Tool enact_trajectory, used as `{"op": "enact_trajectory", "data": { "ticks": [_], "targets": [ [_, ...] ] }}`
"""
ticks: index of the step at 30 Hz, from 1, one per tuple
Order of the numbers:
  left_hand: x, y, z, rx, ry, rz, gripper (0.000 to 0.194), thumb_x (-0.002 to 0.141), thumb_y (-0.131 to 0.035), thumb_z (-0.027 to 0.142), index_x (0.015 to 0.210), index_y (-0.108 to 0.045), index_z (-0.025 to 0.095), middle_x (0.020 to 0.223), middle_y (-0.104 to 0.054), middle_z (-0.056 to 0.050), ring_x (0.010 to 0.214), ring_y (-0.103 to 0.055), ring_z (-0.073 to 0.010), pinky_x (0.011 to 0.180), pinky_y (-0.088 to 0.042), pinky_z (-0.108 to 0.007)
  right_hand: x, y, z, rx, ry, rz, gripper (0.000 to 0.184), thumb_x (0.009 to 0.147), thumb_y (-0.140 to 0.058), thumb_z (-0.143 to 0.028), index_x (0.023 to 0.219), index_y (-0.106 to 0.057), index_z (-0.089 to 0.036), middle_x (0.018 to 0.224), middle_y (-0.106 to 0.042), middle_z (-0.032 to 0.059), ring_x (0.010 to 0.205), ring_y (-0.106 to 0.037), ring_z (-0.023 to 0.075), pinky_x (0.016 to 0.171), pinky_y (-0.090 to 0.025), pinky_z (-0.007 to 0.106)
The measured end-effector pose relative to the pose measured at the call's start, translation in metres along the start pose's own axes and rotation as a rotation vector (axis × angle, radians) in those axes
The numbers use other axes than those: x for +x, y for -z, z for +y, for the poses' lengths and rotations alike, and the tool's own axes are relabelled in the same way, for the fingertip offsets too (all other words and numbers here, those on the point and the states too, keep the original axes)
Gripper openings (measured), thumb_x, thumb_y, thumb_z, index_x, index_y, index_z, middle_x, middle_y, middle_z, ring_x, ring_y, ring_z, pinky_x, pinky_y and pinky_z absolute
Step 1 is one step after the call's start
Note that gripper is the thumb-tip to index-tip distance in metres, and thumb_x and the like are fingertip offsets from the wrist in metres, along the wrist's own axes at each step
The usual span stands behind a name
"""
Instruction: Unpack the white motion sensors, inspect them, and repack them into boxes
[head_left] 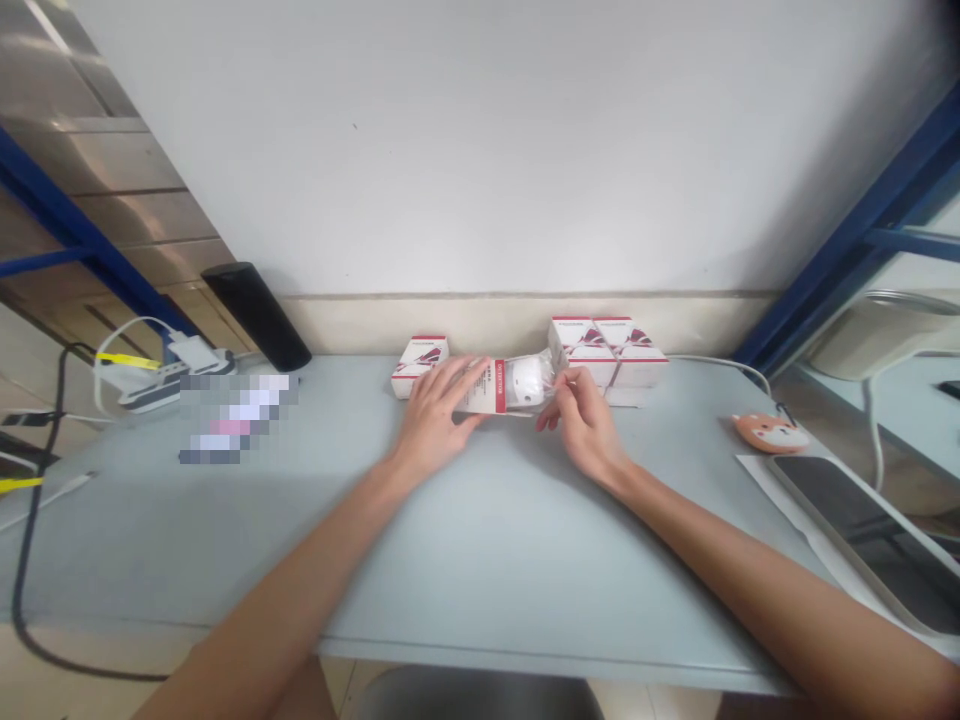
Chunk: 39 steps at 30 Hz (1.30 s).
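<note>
My left hand (441, 405) lies over a small white-and-red printed box (499, 386), thumb along its near side and fingers across its top. Out of the box's right end sticks a white device (525, 382) in a clear plastic bag. The fingers of my right hand (581, 412) pinch the right end of that bag. A similar white-and-red box (420, 358) sits just behind my left hand. Two more boxes (585, 340) stand side by side beyond my right hand.
A black cylinder (259, 318) and a power strip (176, 385) are at the back left, with cables near them. A blurred-out object (238, 420) lies left. At right are an orange animal-faced case (771, 433) and a dark-screened tablet (862, 530). A wall (525, 150) rises behind the desk (480, 560).
</note>
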<state>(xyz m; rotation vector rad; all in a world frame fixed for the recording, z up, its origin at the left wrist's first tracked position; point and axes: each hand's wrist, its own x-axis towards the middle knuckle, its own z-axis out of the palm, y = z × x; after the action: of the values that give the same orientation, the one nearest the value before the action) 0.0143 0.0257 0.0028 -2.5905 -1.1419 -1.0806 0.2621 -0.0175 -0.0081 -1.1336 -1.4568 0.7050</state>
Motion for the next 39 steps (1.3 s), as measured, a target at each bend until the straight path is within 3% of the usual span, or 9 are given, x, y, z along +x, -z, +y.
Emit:
{"op": "enact_trajectory", "data": {
  "ticks": [7,10,13,17,22,28,32,36,39],
  "targets": [
    [-0.004,0.002,0.002,-0.013,-0.033,0.006,0.058,0.098,-0.067,0.019,0.153,-0.057,0.031,0.154,-0.060,-0.009,0.143,-0.054,-0.0300,0.122,-0.038,-0.049,-0.001,-0.006,-0.004,0.221,-0.025,-0.161,0.038,0.103,-0.057,-0.056,0.125,-0.037,-0.032,0.103,-0.068,0.0002,0.073,-0.063,0.0170,0.066,-0.057,0.033],
    [-0.007,0.001,0.003,-0.019,-0.044,0.018,0.057,0.098,-0.065,0.018,0.153,-0.058,0.032,0.153,-0.061,-0.008,0.142,-0.055,-0.0296,0.121,-0.038,-0.048,-0.002,-0.008,-0.004,0.202,-0.054,-0.184,0.053,0.099,-0.066,-0.053,0.137,-0.036,-0.032,0.118,-0.066,0.0058,0.083,-0.066,0.0190,0.068,-0.060,0.035],
    [-0.009,0.000,0.006,-0.011,-0.033,0.022,0.058,0.097,-0.067,0.018,0.153,-0.058,0.033,0.153,-0.061,-0.008,0.142,-0.055,-0.0306,0.120,-0.037,-0.050,-0.001,-0.009,-0.004,0.139,-0.051,-0.158,0.058,0.096,-0.069,-0.049,0.142,-0.039,-0.030,0.119,-0.065,0.0084,0.090,-0.068,0.0215,0.072,-0.061,0.037],
    [-0.011,0.003,0.016,0.008,0.001,0.060,0.059,0.095,-0.073,0.024,0.152,-0.059,0.033,0.150,-0.064,-0.009,0.139,-0.057,-0.0313,0.119,-0.038,-0.050,0.002,-0.006,-0.007,0.097,0.002,-0.035,0.050,0.097,-0.066,-0.045,0.139,-0.045,-0.028,0.118,-0.067,0.0093,0.092,-0.067,0.0223,0.073,-0.061,0.038],
    [-0.014,0.008,0.025,0.053,0.026,0.098,0.056,0.096,-0.075,0.032,0.150,-0.061,0.030,0.149,-0.064,-0.012,0.139,-0.058,-0.0325,0.118,-0.040,-0.051,0.009,0.006,-0.012,0.057,0.073,0.243,0.046,0.096,-0.066,-0.045,0.137,-0.052,-0.029,0.122,-0.063,0.0099,0.088,-0.064,0.0212,0.060,-0.058,0.033],
    [-0.016,0.008,0.014,0.111,0.029,0.003,0.043,0.102,-0.064,0.028,0.145,-0.066,0.027,0.155,-0.062,-0.012,0.142,-0.058,-0.0323,0.118,-0.043,-0.054,0.018,0.023,-0.013,0.017,0.182,0.476,0.035,0.096,-0.062,-0.042,0.128,-0.054,-0.028,0.112,-0.062,0.0061,0.088,-0.064,0.0203,0.058,-0.060,0.030],
    [-0.009,0.009,0.019,0.125,-0.030,-0.096,0.035,0.102,-0.057,0.018,0.132,-0.073,0.025,0.148,-0.068,-0.011,0.144,-0.057,-0.0344,0.122,-0.039,-0.059,0.020,0.024,-0.018,0.123,0.146,0.510,0.032,0.096,-0.060,-0.043,0.123,-0.053,-0.030,0.105,-0.061,0.0019,0.076,-0.062,0.0167,0.049,-0.056,0.026],
    [0.001,0.011,0.053,-0.156,0.034,0.016,0.032,0.103,-0.054,0.019,0.130,-0.070,0.027,0.143,-0.067,-0.012,0.140,-0.058,-0.0310,0.118,-0.043,-0.053,0.019,0.019,-0.027,0.254,0.045,0.394,0.021,0.096,-0.058,-0.041,0.111,-0.055,-0.028,0.091,-0.062,-0.0012,0.064,-0.059,0.0144,0.045,-0.054,0.025],
    [0.006,0.007,0.082,-0.706,0.358,0.085,0.032,0.102,-0.065,0.034,0.133,-0.058,0.027,0.136,-0.068,-0.011,0.119,-0.069,-0.0251,0.107,-0.051,-0.044,0.019,0.017,-0.031,0.304,-0.043,0.331,0.019,0.092,-0.059,-0.042,0.102,-0.057,-0.026,0.078,-0.059,-0.0035,0.056,-0.056,0.0142,0.042,-0.050,0.026]
  ]
}}
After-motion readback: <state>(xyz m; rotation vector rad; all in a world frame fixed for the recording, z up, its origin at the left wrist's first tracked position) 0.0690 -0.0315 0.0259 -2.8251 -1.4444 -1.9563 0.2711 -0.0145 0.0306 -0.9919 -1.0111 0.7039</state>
